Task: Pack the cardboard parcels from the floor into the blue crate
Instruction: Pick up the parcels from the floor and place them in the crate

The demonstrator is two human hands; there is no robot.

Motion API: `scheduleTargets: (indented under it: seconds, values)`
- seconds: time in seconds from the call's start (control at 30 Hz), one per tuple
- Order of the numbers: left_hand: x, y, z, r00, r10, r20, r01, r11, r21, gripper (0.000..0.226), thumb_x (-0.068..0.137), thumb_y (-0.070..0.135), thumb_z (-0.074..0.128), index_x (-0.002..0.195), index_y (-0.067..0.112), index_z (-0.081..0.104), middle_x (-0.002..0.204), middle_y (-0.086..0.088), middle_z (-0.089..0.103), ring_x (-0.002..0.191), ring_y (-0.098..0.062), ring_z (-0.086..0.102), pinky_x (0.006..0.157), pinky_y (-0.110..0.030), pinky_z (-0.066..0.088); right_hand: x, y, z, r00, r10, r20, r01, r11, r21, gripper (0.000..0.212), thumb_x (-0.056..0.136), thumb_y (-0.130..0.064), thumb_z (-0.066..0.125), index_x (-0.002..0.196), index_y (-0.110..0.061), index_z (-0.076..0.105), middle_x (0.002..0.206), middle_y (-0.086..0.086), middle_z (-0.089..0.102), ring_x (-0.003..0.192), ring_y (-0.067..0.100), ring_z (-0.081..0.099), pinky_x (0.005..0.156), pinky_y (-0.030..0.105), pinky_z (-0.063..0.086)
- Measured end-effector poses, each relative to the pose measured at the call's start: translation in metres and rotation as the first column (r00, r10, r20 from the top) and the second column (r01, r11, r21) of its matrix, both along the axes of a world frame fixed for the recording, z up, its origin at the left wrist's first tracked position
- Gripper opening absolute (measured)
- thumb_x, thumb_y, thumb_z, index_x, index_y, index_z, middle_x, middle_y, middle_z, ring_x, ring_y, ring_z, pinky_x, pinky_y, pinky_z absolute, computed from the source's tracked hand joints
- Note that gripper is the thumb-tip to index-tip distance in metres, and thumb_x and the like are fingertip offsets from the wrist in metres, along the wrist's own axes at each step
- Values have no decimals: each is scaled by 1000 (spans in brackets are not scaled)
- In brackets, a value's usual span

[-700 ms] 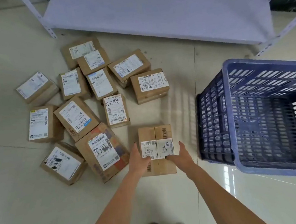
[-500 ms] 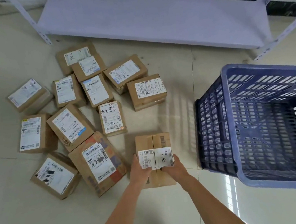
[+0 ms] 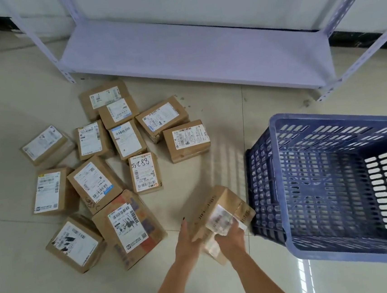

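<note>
A taped cardboard parcel [image 3: 226, 202] with a white label is lifted and tilted toward the right, blurred by motion. My left hand [image 3: 185, 244] presses its left side and my right hand [image 3: 229, 237] grips its near right edge over the label. The blue slatted crate [image 3: 286, 208] stands just right of the parcel, its inside showing no parcels. Several more labelled cardboard parcels [image 3: 140, 172] lie scattered on the tiled floor to the left, one marked 5288.
A pale metal shelf rack [image 3: 193, 54] stands at the back against the wall, its lowest board just above the floor. A large parcel [image 3: 127, 226] with a printed orange side lies close to my left arm.
The parcel lay flat on the floor under both hands; now it is lifted, tilted and moved right toward the crate. The view has swung up and right.
</note>
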State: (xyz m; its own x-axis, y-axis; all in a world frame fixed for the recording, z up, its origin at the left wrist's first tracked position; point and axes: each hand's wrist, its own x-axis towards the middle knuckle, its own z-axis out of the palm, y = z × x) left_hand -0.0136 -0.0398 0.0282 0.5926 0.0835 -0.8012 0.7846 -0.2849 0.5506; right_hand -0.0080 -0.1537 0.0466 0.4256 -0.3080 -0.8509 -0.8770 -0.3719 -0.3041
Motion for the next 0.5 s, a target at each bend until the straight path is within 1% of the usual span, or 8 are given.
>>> scheduleTargets:
  seconds: [0.07,0.13,0.17,0.23,0.27,0.33,0.4,0.5]
  values:
    - [0,-6,-20,998,-54,29,55,998,-37,77,76,-7,53,138,32,31,147,-4,38,127,-16,42,101,-26,41,-12,-23,-25,996,-79,-47,75,995,-73,83,87,-29,59,149,-18,5,146,21,27,130,38,37,105,52,36]
    - [2,-12,-37,993,-110,47,110,994,10,82,75,-3,56,144,28,23,151,-1,29,133,-18,37,105,-32,39,-22,-36,-45,968,-239,-73,239,971,-5,87,87,-31,60,149,-18,1,149,19,26,132,38,35,106,49,36]
    - [6,-13,-44,981,-184,67,174,976,132,85,76,4,60,145,27,18,152,3,23,135,-19,33,106,-36,37,-26,-38,-53,947,-311,-82,317,947,62,89,87,-31,61,150,-19,0,151,16,26,134,36,35,106,48,35]
    - [18,-11,-59,929,-355,103,283,862,422,85,78,21,62,145,34,13,153,8,19,139,-21,24,111,-48,30,-27,-36,-67,919,-375,-120,391,901,185,89,86,-32,63,150,-24,1,153,10,27,134,33,35,105,48,36]
    - [27,-8,-66,913,-397,95,305,818,487,84,79,27,61,145,37,10,154,8,16,142,-23,16,114,-52,22,-24,-33,-72,909,-395,-136,416,880,230,86,86,-32,64,149,-27,5,151,9,31,132,33,37,103,49,38]
    - [47,-3,-78,885,-462,50,379,780,498,82,82,36,59,146,36,7,156,9,14,145,-23,6,115,-53,11,-17,-26,-80,872,-464,-156,489,817,306,76,85,-28,65,144,-29,17,143,7,39,126,32,41,98,54,41]
    - [59,-3,-85,849,-529,-8,477,759,444,80,82,36,59,147,33,13,153,3,26,143,-21,18,116,-50,15,-9,-20,-83,824,-540,-173,563,740,369,71,85,-23,66,140,-30,21,142,5,40,125,32,42,93,57,42]
    - [53,-5,-76,908,-419,31,387,863,325,78,78,19,65,144,24,25,140,-5,43,126,-24,46,106,-41,37,3,-14,-72,818,-553,-158,564,719,406,77,84,-21,65,139,-41,16,129,-3,44,114,27,46,87,54,45]
